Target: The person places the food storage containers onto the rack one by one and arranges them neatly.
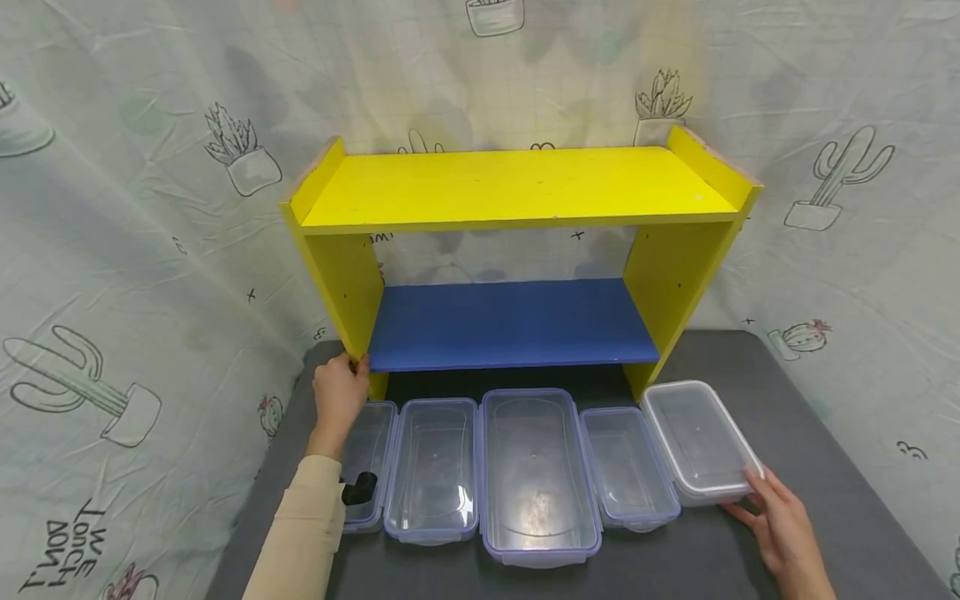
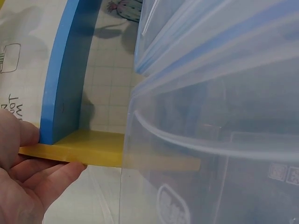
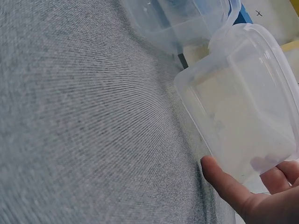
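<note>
- Tabletop [image 1: 637, 575], dark grey, fine ribbed texture in right wrist view.
- Wrinkled pale cloth [image 1: 847, 275] round back and sides: line-drawn potted cacti, mirrored lettering at lower left, faint grid behind shelf unit.
- Shelf unit [image 1: 517, 187] stands toward back of tabletop; yellow top board and side panels, blue lower board [image 1: 513, 325], small dark holes in sides, back open to cloth.
- Clear container [image 1: 701, 442] at right end of row, by shelf unit's right foot; translucent, whitish rim, rounded corners, set at an angle. Can't tell if fully down on tabletop.
- Four lidded containers [image 1: 536, 475] side by side in front of shelf unit, transparent, bluish-purple rims, differing sizes; leftmost partly covered by the forearm in beige sleeve [image 1: 300, 525].
- Left hand [image 1: 341, 396]: pinches left side panel's front edge near blue lower board, thumb on one face, fingers on other.
- Right hand [image 1: 780, 521]: pinches clear container's near right corner, thumb and fingers on opposite sides.
</note>
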Available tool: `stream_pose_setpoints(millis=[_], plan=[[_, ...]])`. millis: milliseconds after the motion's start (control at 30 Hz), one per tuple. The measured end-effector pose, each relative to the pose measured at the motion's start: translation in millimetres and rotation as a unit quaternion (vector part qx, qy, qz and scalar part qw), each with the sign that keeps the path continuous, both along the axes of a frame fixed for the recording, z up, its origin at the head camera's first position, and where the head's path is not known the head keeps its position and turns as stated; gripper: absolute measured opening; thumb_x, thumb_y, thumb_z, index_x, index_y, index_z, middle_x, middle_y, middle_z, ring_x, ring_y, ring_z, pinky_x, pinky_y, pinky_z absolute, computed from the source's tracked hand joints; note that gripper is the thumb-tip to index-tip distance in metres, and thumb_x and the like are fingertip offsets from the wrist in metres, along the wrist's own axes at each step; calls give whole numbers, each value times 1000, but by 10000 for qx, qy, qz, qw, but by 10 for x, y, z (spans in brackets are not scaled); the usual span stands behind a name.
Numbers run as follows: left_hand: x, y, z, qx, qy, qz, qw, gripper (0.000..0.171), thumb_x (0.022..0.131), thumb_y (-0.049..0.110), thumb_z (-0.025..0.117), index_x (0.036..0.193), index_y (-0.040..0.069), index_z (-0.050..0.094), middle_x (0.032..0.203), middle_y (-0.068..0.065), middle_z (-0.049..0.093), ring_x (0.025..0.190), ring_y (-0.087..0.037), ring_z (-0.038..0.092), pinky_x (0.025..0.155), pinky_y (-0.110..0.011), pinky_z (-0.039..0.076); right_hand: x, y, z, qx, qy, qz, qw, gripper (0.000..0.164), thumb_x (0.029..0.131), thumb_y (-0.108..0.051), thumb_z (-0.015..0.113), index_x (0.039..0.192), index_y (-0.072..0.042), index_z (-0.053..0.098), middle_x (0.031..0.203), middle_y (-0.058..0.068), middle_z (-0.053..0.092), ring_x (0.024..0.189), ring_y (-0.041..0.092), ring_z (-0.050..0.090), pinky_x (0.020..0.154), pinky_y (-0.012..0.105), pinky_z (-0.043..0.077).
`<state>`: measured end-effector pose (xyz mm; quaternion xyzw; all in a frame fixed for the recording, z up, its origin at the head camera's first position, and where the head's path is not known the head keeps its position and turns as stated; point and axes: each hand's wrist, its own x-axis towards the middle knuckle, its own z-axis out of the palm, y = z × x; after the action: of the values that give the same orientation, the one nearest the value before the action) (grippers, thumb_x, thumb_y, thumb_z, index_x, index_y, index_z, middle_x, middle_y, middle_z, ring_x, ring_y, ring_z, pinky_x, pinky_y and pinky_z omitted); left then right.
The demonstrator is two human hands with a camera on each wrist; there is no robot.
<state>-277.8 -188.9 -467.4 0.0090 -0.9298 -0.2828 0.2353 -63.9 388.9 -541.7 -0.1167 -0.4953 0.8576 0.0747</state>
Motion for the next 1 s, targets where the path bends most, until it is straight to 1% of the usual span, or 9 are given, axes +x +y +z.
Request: stream_pose_setpoints(millis=[67,300,367,533,633,933,1000], plan=[[-4,-3,-2,-4,17,-8,10000,30,94,18,62,72,-2,62,61,-18,61,50,-31,56,50,-45,44,2,-2,-13,-24,99,14,9999,37,101,-4,45,102,-27,74,99,-14,72,88,2,68,65,31,58],[1,-2,8,-6,-3,-16,10000,30,94,19,62,72,-2,62,61,-18,62,51,-32,56,52,-46,44,0,-1,-19,-12,42,-124,9999,38,101,-3,45,102,-29,72,101,-17,71,88,2,68,64,31,58],[4,-1,13,-15,-13,-19,10000,31,94,19,62,72,-2,62,62,-18,62,52,-32,57,53,-47,45,1,-1,-16,-132,84,-117,9998,38,101,-3,44,104,-29,72,102,-17,71,89,2,68,64,32,58],[6,5,18,4,20,-24,10000,30,94,20,63,73,-2,63,62,-18,63,53,-33,58,54,-48,46,6,-1,-13,-624,406,114,9972,40,103,-3,39,110,-24,72,106,-12,73,91,8,70,65,38,59],[2,3,17,28,24,-16,10000,29,93,19,64,74,-2,63,62,-18,63,53,-32,58,53,-47,45,7,-6,-14,-758,467,143,9959,41,103,-3,38,111,-23,72,107,-10,73,91,10,71,65,40,59],[-20,2,30,-12,13,-43,10000,30,94,20,63,74,-2,63,62,-17,63,52,-31,57,53,-46,45,-3,-38,-18,-699,270,-184,9970,35,101,-3,45,108,-22,73,104,-11,73,88,10,71,64,40,59],[-23,9,28,-14,21,-42,10000,30,94,21,63,74,-1,63,62,-17,62,52,-31,57,53,-46,45,7,-40,-16,-743,326,-227,9964,36,101,-2,44,108,-21,74,104,-10,73,88,11,71,64,40,59]])
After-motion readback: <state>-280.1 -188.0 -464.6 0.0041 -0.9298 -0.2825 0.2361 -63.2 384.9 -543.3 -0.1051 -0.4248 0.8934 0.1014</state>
